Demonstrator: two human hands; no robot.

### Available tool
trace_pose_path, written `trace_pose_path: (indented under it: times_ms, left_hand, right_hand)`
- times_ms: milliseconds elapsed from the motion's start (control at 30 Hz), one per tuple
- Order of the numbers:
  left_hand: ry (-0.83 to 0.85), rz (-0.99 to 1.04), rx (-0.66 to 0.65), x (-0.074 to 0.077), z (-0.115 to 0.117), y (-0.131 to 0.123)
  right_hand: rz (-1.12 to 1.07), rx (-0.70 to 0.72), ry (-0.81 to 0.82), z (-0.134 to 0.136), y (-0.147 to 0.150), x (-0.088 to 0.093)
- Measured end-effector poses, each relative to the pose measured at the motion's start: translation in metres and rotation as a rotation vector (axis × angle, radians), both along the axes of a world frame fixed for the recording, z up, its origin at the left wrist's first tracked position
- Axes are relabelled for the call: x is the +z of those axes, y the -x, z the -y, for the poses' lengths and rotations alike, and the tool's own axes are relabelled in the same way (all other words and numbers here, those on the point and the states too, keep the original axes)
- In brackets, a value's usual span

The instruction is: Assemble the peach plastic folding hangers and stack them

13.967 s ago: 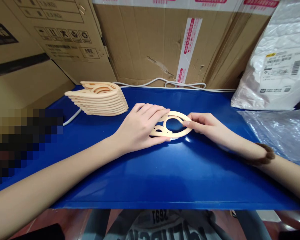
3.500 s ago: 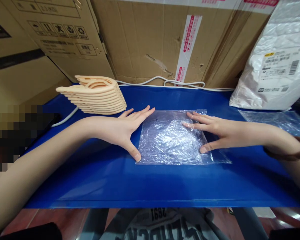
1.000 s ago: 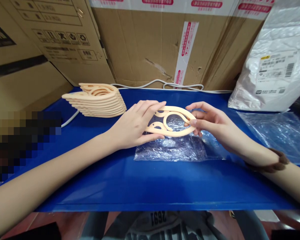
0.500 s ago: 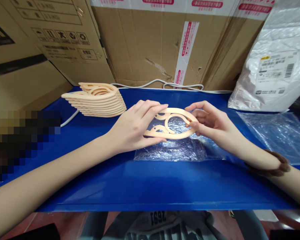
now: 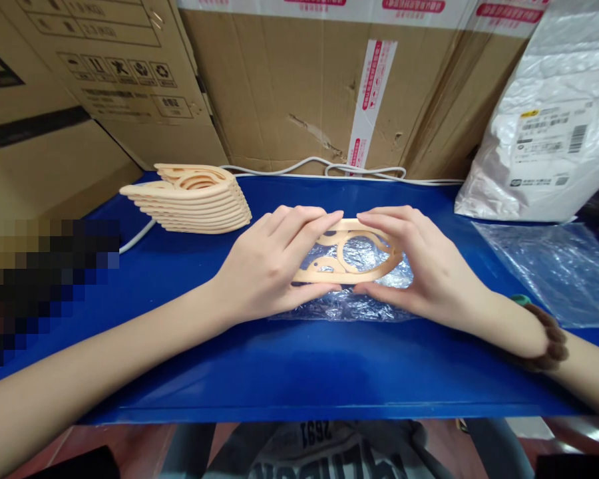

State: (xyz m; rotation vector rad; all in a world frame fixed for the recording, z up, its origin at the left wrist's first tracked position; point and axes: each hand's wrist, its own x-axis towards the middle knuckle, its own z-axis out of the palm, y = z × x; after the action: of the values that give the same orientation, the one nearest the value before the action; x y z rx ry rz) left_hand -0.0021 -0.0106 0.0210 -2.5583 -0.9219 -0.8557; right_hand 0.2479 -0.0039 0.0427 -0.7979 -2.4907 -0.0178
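A cream-coloured folded plastic piece with curved cut-outs (image 5: 374, 272) is held between both hands, above a crinkled clear plastic bag (image 5: 329, 307). My left hand (image 5: 269, 266) grips its left end, thumb on the near edge and fingers on the far edge. Around the rounded right end, my right hand (image 5: 419, 266) is wrapped the same way. Further left on the blue table (image 5: 299, 366) stands a stack of similar cream pieces (image 5: 194, 206).
Cardboard boxes (image 5: 289, 86) line the back, with a white cable (image 5: 279, 170) before them. At the right stand a white labelled package (image 5: 544, 133) and another clear bag (image 5: 554, 273).
My right hand has shifted from pinching the right tip to gripping both long edges. The held piece and my left hand have moved slightly right and nearer.
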Motion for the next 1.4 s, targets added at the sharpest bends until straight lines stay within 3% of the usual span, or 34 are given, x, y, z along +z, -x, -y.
trace_pose_path:
  times_ms: [167, 333, 467, 567, 700, 833, 1100, 1200, 1400]
  left_hand:
    - [0.034, 0.014, 0.016, 0.003, 0.003, -0.003]
    - [0.18, -0.078, 0.06, 0.0, -0.012, 0.007]
    - [0.287, -0.205, 0.147, -0.015, -0.03, 0.022]
    - [0.366, -0.28, 0.231, -0.023, -0.038, 0.029]
    - [0.423, -0.318, 0.279, -0.026, -0.039, 0.03]
    - [0.485, -0.363, 0.286, -0.024, -0.038, 0.03]
    - [0.659, -0.392, 0.295, -0.013, -0.039, 0.031]
    - [0.741, -0.388, 0.292, -0.013, -0.036, 0.032]
    - [0.841, -0.395, 0.277, -0.013, -0.034, 0.034]
  right_hand:
    - [0.108, -0.031, -0.108, 0.002, -0.001, 0.006]
    - [0.144, -0.154, -0.162, -0.022, -0.03, 0.032]
    - [0.288, -0.259, -0.023, -0.049, -0.072, 0.055]
    - [0.414, -0.289, 0.088, -0.062, -0.096, 0.061]
    - [0.493, -0.281, 0.194, -0.065, -0.104, 0.054]
    - [0.517, -0.23, 0.349, -0.063, -0.089, 0.039]
    - [0.475, -0.19, 0.265, -0.052, -0.053, 0.01]
    - [0.476, -0.201, 0.186, -0.053, -0.057, 0.008]
    - [0.535, -0.186, 0.262, -0.065, -0.075, 0.011]
